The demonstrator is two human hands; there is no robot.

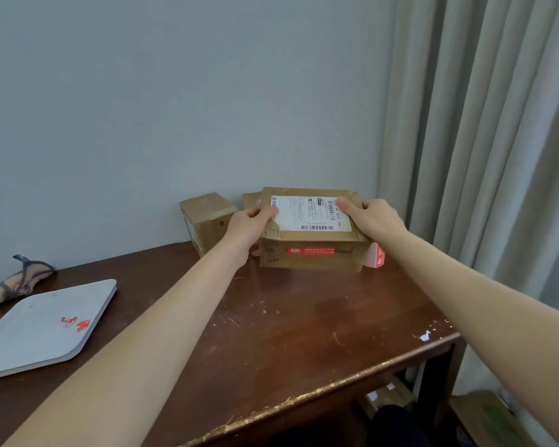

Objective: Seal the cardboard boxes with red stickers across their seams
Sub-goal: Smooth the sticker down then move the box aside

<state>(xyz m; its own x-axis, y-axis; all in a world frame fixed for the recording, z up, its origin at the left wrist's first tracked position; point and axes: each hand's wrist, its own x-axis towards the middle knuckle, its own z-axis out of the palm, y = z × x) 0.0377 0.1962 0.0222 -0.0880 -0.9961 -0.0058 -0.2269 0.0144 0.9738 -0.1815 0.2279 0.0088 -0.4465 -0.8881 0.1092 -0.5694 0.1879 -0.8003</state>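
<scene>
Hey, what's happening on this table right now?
A person grips a brown cardboard box with a white shipping label, left hand and right hand on its ends, at the far side of the dark wooden table. A red sticker already crosses its front seam. A smaller cardboard box stands to its left.

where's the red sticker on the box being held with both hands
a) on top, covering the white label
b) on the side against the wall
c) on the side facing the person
c: the red sticker runs across the near side of the box, below the white label on its top, while the left hand and right hand grip the box's ends.
</scene>
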